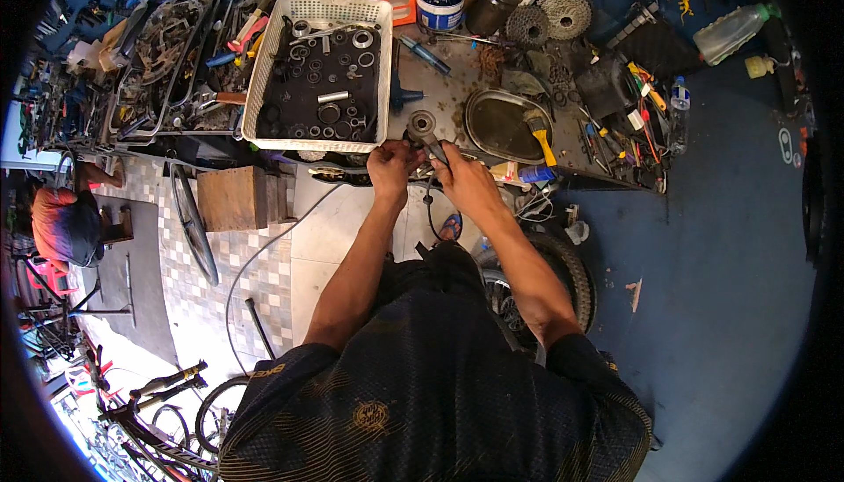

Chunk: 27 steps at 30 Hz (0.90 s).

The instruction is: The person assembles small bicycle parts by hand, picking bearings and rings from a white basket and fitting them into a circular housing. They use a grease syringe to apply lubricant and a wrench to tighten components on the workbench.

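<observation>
At the bench's near edge my right hand (464,185) is closed around a dark, handle-like tool (437,149). A round metal piece with a hole in its middle (422,124) sits at the tool's far end; whether the two are joined I cannot tell. Just left of it, my left hand (392,168) has its fingers pinched together by the tray's corner. What they hold, if anything, is too small to make out. The white plastic tray (255,113) holds rings, bearings and small metal parts on a dark lining.
An oval metal pan (470,135) with a yellow-handled brush (540,137) lies to the right. Behind stand a blue-white tub (440,9) and bicycle cassettes (563,12). A wooden block (231,199), a hose (230,293) and a wheel (576,280) are below. Another person (66,222) sits far left.
</observation>
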Each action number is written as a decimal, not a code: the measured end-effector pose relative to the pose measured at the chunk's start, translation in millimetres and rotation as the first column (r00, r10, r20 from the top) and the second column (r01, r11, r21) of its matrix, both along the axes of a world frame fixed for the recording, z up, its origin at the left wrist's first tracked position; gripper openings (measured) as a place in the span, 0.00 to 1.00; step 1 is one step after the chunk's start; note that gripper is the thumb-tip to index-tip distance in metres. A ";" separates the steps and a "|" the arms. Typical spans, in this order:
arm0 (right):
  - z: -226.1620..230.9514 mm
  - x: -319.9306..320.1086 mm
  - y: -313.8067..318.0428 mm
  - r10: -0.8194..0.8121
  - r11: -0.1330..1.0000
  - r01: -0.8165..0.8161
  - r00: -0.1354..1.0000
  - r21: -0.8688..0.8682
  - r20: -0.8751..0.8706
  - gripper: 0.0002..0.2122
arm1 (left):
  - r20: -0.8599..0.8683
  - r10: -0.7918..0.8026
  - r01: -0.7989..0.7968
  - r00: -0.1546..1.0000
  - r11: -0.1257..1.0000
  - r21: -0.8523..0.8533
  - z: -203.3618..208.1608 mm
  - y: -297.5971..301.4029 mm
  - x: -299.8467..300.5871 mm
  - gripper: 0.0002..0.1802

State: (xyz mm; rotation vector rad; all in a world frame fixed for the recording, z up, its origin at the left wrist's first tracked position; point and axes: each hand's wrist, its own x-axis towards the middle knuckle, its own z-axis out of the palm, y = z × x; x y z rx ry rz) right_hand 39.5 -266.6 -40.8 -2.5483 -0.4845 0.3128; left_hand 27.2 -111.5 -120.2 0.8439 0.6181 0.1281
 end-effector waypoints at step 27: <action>16.1 -6.7 -4.9 0.007 0.998 -0.013 0.996 -0.068 -0.089 0.17 | 0.040 0.028 -0.031 0.999 0.997 0.076 -7.8 -5.3 -8.4 0.07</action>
